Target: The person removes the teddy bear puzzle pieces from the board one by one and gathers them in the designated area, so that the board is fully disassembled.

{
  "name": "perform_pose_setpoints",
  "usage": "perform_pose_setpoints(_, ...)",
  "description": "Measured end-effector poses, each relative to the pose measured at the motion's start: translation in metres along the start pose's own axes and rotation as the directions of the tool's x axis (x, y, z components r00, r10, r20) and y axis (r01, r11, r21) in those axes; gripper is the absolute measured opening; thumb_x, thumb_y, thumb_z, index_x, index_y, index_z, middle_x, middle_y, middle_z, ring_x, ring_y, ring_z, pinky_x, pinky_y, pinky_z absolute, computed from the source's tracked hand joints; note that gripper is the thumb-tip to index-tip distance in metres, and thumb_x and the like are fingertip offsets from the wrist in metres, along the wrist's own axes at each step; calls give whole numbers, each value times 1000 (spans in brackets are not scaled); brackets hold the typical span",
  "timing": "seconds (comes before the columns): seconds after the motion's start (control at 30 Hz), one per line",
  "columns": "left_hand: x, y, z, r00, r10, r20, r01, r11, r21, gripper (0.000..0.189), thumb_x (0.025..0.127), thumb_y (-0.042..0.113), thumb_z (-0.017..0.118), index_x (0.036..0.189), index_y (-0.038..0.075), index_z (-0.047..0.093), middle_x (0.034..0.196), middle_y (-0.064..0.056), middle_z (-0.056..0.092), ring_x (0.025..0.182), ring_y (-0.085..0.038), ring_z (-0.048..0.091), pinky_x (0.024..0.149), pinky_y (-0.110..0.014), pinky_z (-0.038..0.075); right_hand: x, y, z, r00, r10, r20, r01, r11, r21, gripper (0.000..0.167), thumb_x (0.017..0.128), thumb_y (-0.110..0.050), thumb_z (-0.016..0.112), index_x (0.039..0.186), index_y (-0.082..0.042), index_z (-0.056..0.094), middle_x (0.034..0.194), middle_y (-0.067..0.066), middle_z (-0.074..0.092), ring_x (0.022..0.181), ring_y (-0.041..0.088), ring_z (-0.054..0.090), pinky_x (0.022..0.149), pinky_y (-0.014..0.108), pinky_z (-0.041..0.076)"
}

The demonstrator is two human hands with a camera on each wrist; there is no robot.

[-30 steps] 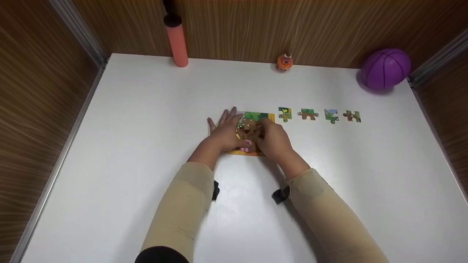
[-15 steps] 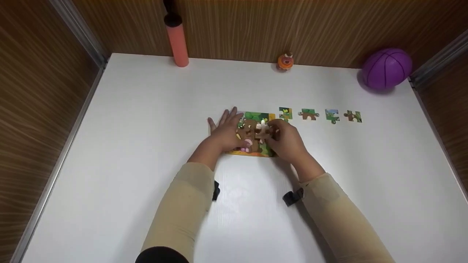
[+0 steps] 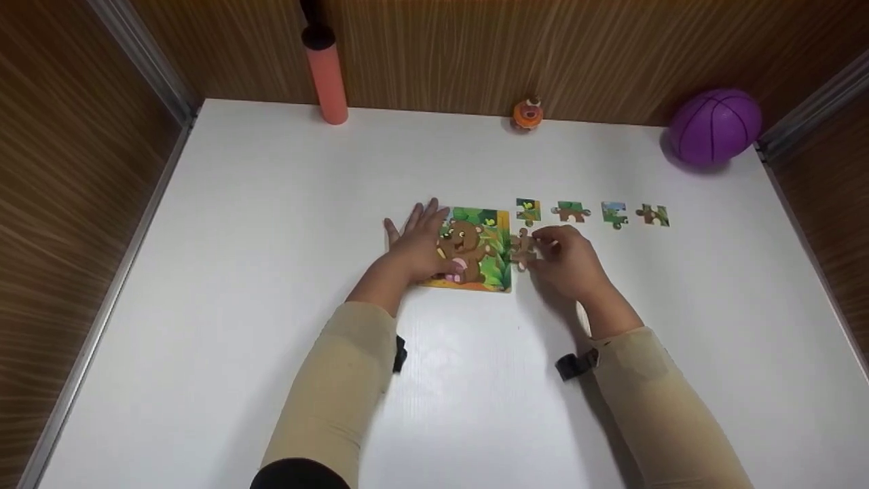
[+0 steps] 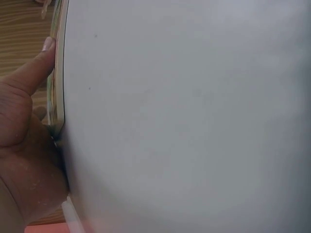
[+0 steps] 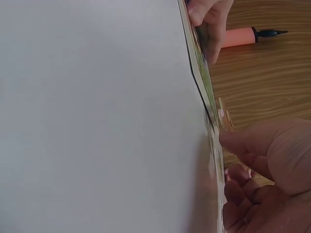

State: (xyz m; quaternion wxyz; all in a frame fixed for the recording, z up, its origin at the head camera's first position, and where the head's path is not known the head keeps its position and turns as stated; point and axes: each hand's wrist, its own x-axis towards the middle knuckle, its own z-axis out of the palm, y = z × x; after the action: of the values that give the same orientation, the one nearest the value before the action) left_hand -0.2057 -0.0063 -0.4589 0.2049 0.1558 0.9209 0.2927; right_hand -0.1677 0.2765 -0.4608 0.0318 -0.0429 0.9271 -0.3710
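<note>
A square jigsaw puzzle with a brown bear picture lies at the middle of the white table. My left hand rests on its left side with fingers spread, covering that part. In the left wrist view the left thumb lies flat on the puzzle's top. Just past the puzzle's right edge, my right hand pinches a brown jigsaw piece between thumb and fingers. The right wrist view shows this piece tilted up at the thumb tip, beside the puzzle.
Several loose jigsaw pieces lie in a row behind the right hand, among them a green and brown piece. Along the back wall stand a coral hand pump, a small orange figurine and a purple ball.
My right hand has moved rightward with the pinched jigsaw piece, from over the puzzle to beside its right edge, uncovering the bear picture. The left hand stays in place.
</note>
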Motion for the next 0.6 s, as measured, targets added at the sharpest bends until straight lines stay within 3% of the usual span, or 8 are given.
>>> perform_pose_setpoints(0.3, 2, -3, 2, 1000, 1, 6, -1, 1000, -2, 111, 92, 48, 82, 173, 20, 10, 178, -1, -8, 162, -24, -15, 118, -68, -25, 1, 9, -9, 998, 41, 46, -41, 999, 5, 46, 94, -4, 77, 135, 12, 63, 130, 30, 61, 112, 38, 59, 99, 54, 51)
perform_pose_setpoints(0.6, 0, -1, 1, 1000, 7, 1, -7, 1000, 7, 112, 91, 49, 82, 172, 19, 11, 179, -3, -7, 163, -25, -14, 118, -68, -23, 6, 16, -12, 996, 17, 91, -16, 1000, -4, 40, 92, -3, 79, 129, 8, 69, 128, 25, 64, 98, 31, 56, 86, 44, 48)
